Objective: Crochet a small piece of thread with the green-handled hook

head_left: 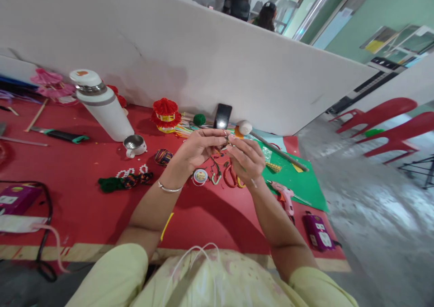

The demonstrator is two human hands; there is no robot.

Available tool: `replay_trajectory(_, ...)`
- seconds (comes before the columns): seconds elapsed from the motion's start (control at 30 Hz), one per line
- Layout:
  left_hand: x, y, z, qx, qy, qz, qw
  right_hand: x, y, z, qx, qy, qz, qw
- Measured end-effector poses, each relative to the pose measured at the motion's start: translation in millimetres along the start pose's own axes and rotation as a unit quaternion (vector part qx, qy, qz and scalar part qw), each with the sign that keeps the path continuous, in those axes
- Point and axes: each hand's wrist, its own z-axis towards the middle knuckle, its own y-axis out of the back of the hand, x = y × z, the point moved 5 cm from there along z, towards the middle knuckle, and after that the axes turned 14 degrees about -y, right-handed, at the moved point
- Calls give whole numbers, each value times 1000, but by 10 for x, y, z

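Note:
Over the middle of the red table, my left hand and my right hand meet fingertip to fingertip, both pinched closed. Whatever small item sits between the fingers is too tiny and covered to name. Just below lie a dark cord with a pale green clip and red-handled scissors, partly hidden by my right hand. A round spool with a white label is close under my left wrist. Farther left rests a ball of multicoloured yarn.
A white bottle and its metal-lined cup stand left. A pink glue gun and purple box lie right. Behind are a phone, a red paper lantern and a white partition.

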Motion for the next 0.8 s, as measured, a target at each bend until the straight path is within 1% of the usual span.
replay_trajectory(0.1, -49, 35, 2, 3, 5, 8, 1000, 46, 142, 173, 56, 29, 29, 998)
replay_trajectory(0.17, -82, 44, 1, 7, 3, 25, 1000, 84, 235, 278, 113, 44, 46, 991)
replay_trajectory(0.2, -94, 45, 0, 10, 2, 34, 999, 114, 288, 318, 131, 64, 54, 988)
replay_trajectory(0.3, -106, 42, 0, 19, 5, 53, 998, 177, 395, 399, 165, 93, 39, 981)
replay_trajectory(0.43, -81, 54, 4, 29, 15, 71, 997, 240, 442, 453, 189, 107, 41, 975)
replay_trajectory(0.6, -99, 47, -17, 57, 5, 122, 991, 298, 473, 506, 211, 87, 80, 970)
replay_trajectory(0.8, -219, -52, -62, 103, -52, 212, 970, 300, 503, 535, 255, 5, 140, 957)
